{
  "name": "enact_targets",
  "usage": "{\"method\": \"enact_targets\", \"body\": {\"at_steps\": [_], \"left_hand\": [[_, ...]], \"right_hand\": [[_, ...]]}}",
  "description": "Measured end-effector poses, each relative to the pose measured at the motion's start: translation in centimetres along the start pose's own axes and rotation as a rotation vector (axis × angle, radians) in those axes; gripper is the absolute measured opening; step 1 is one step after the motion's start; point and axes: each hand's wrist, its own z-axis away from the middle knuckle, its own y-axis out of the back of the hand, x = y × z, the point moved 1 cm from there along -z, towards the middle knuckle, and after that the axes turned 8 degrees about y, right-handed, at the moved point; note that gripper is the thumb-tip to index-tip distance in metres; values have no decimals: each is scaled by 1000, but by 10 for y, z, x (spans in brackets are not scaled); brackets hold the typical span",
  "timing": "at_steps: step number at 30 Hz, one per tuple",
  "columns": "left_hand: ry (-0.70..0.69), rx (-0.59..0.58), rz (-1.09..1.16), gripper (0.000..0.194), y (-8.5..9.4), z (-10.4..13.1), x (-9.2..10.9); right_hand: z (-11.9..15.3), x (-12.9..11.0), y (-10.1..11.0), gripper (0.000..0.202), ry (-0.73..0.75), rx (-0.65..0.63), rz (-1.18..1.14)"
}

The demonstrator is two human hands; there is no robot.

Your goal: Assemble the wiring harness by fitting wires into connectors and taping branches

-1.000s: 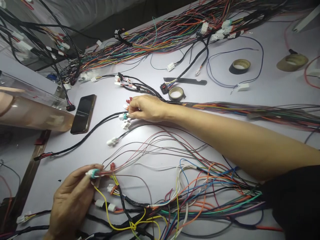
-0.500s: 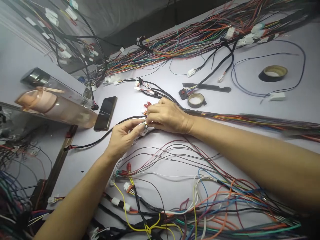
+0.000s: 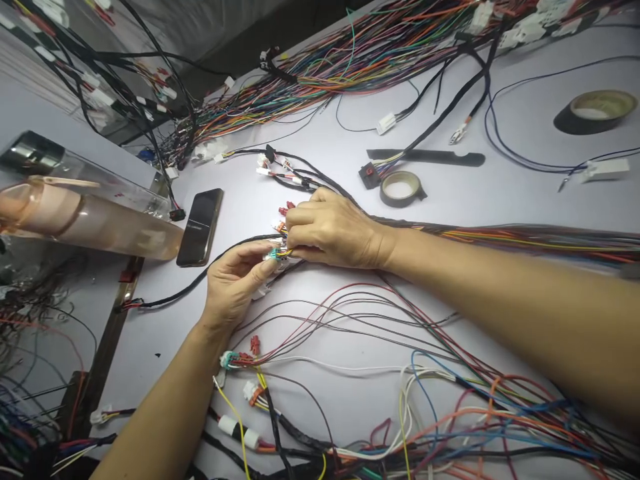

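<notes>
- Left hand (image 3: 240,277): thumb and forefinger nearly together, pinching a teal-and-white plastic connector (image 3: 273,255) at the middle of the table; remaining fingers loosely bent.
- Right hand (image 3: 333,230): fingers curled, tips drawn together beside the thin yellow and dark wires (image 3: 285,253) at the connector's rear; its exact hold is hidden, cannot tell.
- Just beyond the right fingers: red connector (image 3: 287,209), small, glossy, block-shaped.
- Below the left wrist: second teal connector (image 3: 229,360), lying on the table with slim red and brown wires.
- Black-wrapped cable (image 3: 185,290): curves left from the hands, past the phone (image 3: 201,227), a smooth dark rectangle with rounded corners.
- Far left: peach bottle (image 3: 115,223), translucent, cylindrical; behind it a clear bottle (image 3: 115,180) bearing red marks too small to read.
- Beyond the right hand: tape roll (image 3: 400,202), black, ring-shaped; flat black strip (image 3: 430,157), notched near one end.
- Rear: wire bundle (image 3: 280,87), multicoloured, loosely laid.
</notes>
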Motion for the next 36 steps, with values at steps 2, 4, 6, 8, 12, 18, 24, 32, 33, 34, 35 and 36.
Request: {"method": "enact_targets", "body": {"at_steps": [2,4,6,8,12,18,24,32,33,34,35,36], "left_hand": [[-4,-9,-5,19,1,0,1],[-9,-14,-12,19,1,0,1],[-6,-9,-18,18,0,0,1],[4,4,-21,19,0,0,2],[13,24,-27,19,0,1,2],[26,88,-52,21,-1,-2,-5],[-106,33,-128,33,4,-6,12],[-78,-97,-596,22,75,75,44],[-46,-169,-620,25,80,88,39],[-21,-224,-637,31,84,99,34],[-7,-258,-656,37,86,108,29],[0,-274,-681,41,87,115,24]], "right_hand": [[-1,0,1,25,6,-5,20],[-1,-1,2,26,9,-14,31],[-1,-1,3,26,9,-20,33],[-1,-1,3,26,10,-23,27],[-1,0,1,26,8,-9,6],[1,3,-5,28,-8,24,-25],[5,1,-9,28,-85,75,-23],[10,1,-12,32,-173,95,29],[10,1,-12,32,-177,93,32],[10,1,-12,32,-182,91,36],[11,1,-13,31,-189,88,39],[11,1,-13,30,-196,83,44]]}}
